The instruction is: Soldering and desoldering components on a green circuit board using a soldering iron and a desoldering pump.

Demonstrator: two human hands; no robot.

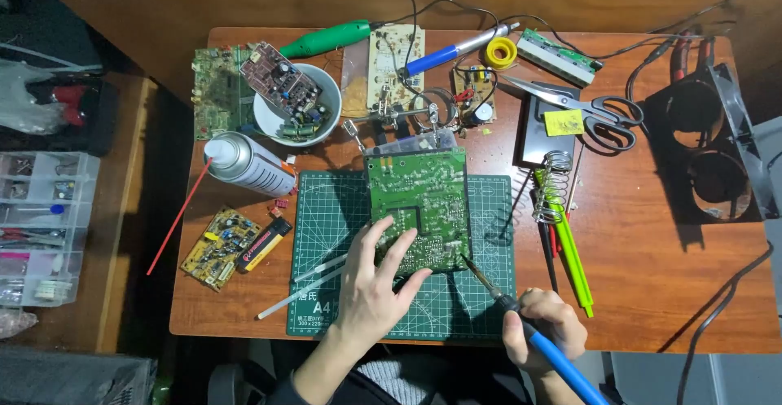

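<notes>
A green circuit board (419, 201) lies solder side up on a green cutting mat (326, 242). My left hand (375, 279) rests on the board's near left corner, fingers spread and pressing it down. A blue-handled soldering iron (521, 323) is gripped by my right hand (542, 327), and its tip (466, 260) touches the board's near right edge.
A white spray can (248, 163) with a red straw, a small yellow board (221, 246), a white bowl of boards (295, 103), scissors (590, 110), a solder reel (500, 51), a coil iron stand (556, 178), green pens, a black double fan (709, 148), and parts drawers (41, 226) at left.
</notes>
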